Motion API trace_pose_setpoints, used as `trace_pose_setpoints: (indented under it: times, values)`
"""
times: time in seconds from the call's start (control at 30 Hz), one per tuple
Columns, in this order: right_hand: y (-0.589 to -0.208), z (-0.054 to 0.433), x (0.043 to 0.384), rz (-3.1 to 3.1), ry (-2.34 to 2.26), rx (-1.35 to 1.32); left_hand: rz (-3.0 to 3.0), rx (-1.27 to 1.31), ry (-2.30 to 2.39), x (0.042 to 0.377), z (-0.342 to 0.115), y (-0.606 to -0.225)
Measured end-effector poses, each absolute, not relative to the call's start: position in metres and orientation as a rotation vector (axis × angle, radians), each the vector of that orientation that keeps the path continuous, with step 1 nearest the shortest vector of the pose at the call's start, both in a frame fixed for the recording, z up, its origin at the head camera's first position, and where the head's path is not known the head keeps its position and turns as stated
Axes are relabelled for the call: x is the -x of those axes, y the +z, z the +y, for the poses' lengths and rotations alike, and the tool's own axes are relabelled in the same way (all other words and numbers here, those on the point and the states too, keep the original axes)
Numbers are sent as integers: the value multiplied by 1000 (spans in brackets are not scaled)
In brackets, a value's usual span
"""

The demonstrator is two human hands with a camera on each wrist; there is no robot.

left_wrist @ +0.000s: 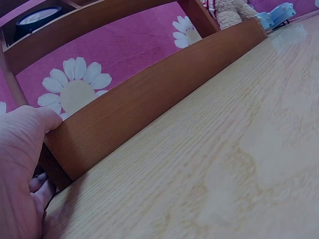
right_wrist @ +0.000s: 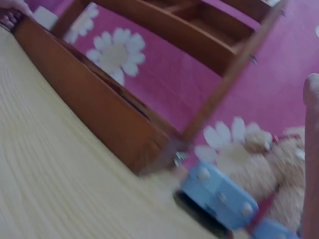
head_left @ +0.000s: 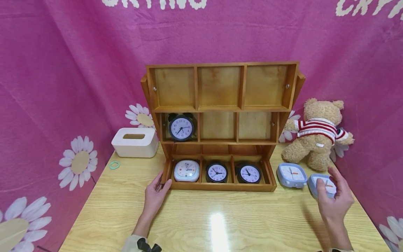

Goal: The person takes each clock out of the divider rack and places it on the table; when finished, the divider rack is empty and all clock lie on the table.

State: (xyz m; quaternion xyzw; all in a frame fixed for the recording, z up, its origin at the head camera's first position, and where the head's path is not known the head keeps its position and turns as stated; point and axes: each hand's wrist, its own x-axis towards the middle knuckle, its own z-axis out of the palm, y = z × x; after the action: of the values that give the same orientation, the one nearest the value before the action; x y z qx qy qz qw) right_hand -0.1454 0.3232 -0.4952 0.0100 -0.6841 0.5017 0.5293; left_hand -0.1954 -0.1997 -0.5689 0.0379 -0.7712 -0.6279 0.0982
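A pink cloth (head_left: 220, 42) printed with white daisies hangs behind and at both sides of a pale wood-grain table (head_left: 126, 213), where a bright reflection lies near the middle. At the centre stands a three-tier wooden shelf (head_left: 220, 187); its near, bottom row holds a pale blue-and-white clock (head_left: 186, 170) in the left compartment, a black clock (head_left: 217, 173) in the middle and another black clock (head_left: 249, 174) in the right. A black twin-bell clock (head_left: 181, 128) sits in the left compartment of the middle tier. The left hand (head_left: 155, 194) grips the shelf's near left corner, thumb over the front board and fingers along the side. At the right, the right hand (head_left: 337, 203) is at the farther-right blue clock (head_left: 330, 184), thumb and fingers spread apart — whether they touch it, I cannot tell. A second blue clock (head_left: 291, 175) sits just to its left, between it and the shelf. Behind the pair leans a teddy bear (head_left: 319, 134) in a striped sweater; far left are a white tissue box (head_left: 135, 149) and a green ring (head_left: 114, 168).
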Motion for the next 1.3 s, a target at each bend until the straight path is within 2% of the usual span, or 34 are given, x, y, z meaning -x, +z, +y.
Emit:
trace_pose_setpoints:
  times: [0.53,0.9,1.3]
  values:
    - [-480,279,176,-1428,1800,-424,-2279,-112,-1871,195,-199,-568]
    - [-456,233,182,-1719,1752,-478,-2255,-98,-1879,195,-199,-568]
    - [-436,179,205,-1917,1690,-543,-2251,-93,-1888,195,-199,-568]
